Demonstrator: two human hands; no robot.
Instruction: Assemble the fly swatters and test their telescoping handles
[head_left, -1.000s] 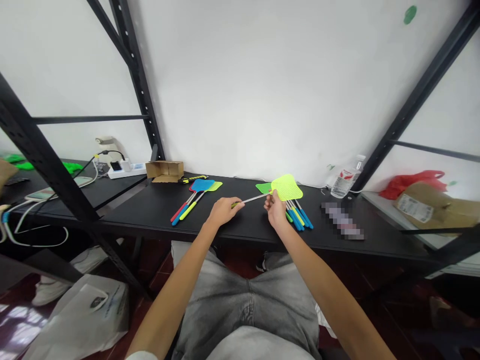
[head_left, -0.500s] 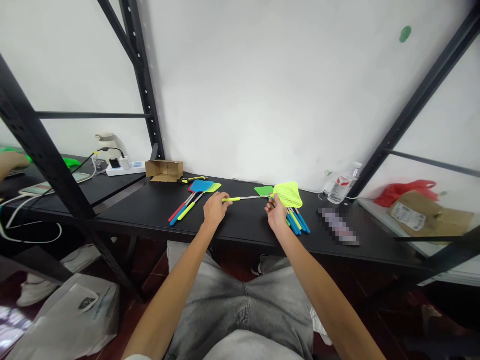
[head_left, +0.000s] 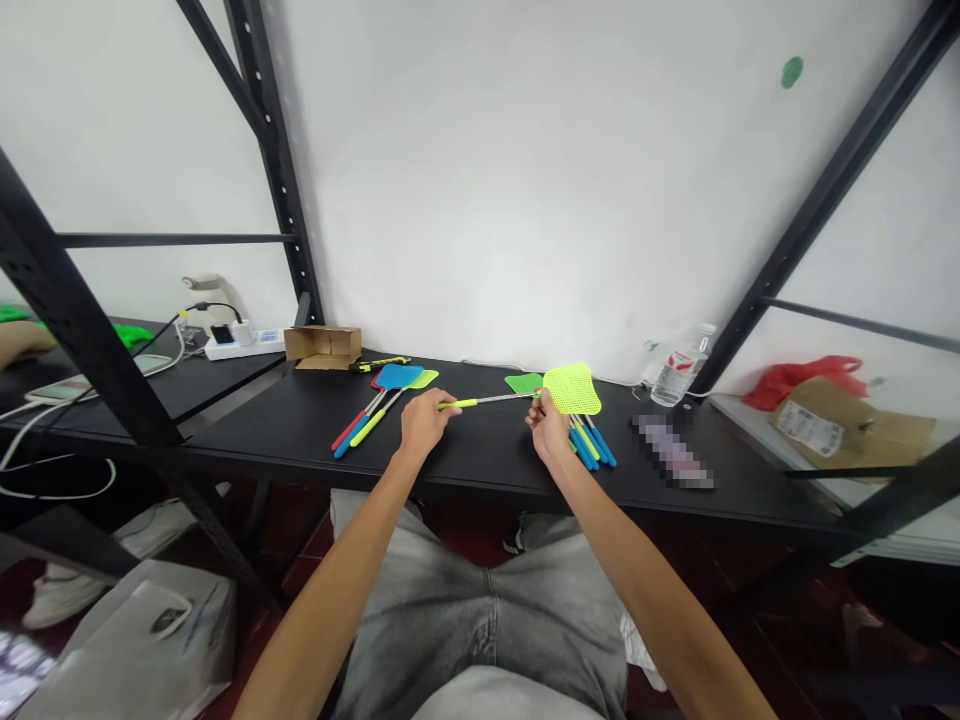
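Note:
Both my hands hold a yellow-green fly swatter (head_left: 572, 388) crosswise above the black table. Its handle end is pinched in my left hand (head_left: 424, 422), and my right hand (head_left: 550, 424) grips it beside the square mesh head. A thin metal shaft shows between the two hands. Under and behind my right hand lies a group of fly swatters with blue and yellow-green handles (head_left: 596, 442); a green swatter head (head_left: 523, 383) sticks out left of it. To the left of my left hand rests another group, with a blue swatter (head_left: 399, 376), a red-handled one and a yellow-green one.
An opened cardboard box (head_left: 323, 347) and a yellow-black cutter (head_left: 381, 364) sit at the back left. On the right stand a clear bottle (head_left: 681, 367) and a blurred-out flat object (head_left: 673, 452). Black metal posts (head_left: 277, 170) rise at both sides. A power strip (head_left: 245, 344) lies left.
The view has shifted slightly. Both hands still hold the same fly swatter between them, in nearly the same position over the table.

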